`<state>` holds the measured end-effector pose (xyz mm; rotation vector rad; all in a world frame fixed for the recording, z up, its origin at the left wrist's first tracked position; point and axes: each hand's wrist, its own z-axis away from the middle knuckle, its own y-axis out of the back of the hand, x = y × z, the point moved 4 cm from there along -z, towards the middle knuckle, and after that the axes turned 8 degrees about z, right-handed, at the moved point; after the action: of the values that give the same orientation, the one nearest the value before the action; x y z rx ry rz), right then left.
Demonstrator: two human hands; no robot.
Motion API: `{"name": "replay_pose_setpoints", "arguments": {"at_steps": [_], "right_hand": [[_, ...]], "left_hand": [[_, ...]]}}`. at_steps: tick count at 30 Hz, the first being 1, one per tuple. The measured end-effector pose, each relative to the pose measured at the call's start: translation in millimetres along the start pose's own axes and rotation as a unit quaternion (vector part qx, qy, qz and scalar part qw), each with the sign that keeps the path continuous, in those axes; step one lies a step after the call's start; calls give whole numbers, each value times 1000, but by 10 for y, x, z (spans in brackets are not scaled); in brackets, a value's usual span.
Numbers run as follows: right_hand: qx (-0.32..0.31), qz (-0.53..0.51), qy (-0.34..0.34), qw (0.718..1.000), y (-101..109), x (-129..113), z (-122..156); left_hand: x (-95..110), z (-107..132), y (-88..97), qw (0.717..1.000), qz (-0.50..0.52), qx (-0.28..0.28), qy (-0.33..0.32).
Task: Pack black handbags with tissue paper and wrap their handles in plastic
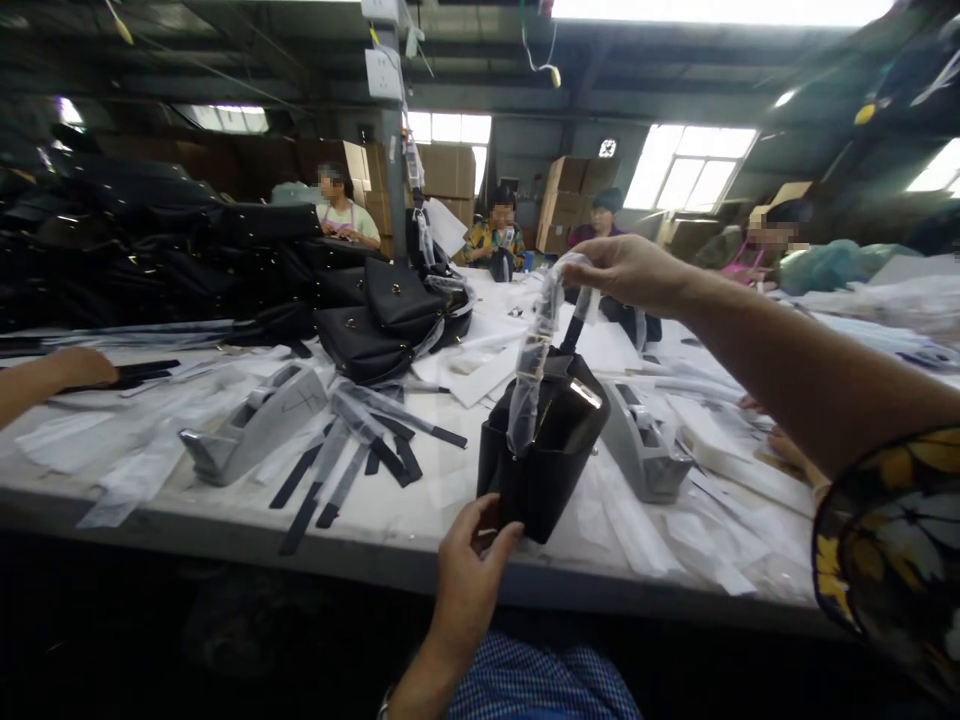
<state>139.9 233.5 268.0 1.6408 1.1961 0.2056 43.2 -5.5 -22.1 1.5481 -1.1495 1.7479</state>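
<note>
A black handbag [551, 485] with a shiny metal plate [586, 393] is held at the table's front edge, slightly tilted. Its looped handle [534, 365] is wrapped in clear plastic. My right hand [626, 268] pinches the top of that handle, fingers closed on it. Low on the bag, my left hand [474, 560] grips the near bottom corner between thumb and fingers. Left of the bag lie several black straps [390, 460], partly covered in clear plastic film.
Grey tape dispensers [255, 425] [651, 450] flank the bag. Black bags [405, 300] lie behind, beside a large pile [150, 240]. Plastic strips litter the white table [420, 520]. A co-worker's arm [56, 380] reaches in from the left; another's hand [799, 460] is at right. People sit opposite.
</note>
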Motion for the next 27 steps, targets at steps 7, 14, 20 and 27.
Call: {"name": "replay_pose_setpoints", "arguments": {"at_steps": [7,14,20,27], "right_hand": [[127,6,-103,986,-434,122,1389],[-207,-285,-211,912,-1651,32,2350],[-159,-507,-268,804,-1802,-23,2100],[-174,-554,-274,767,-1725,-20,2087]], "left_hand": [[-65,29,-79,996,72,-14,59],[51,183,-213,986,134,-55,79],[133,24,-99,985,-2,-169,47],[282,-346,43,936,-134,-324,23]]}}
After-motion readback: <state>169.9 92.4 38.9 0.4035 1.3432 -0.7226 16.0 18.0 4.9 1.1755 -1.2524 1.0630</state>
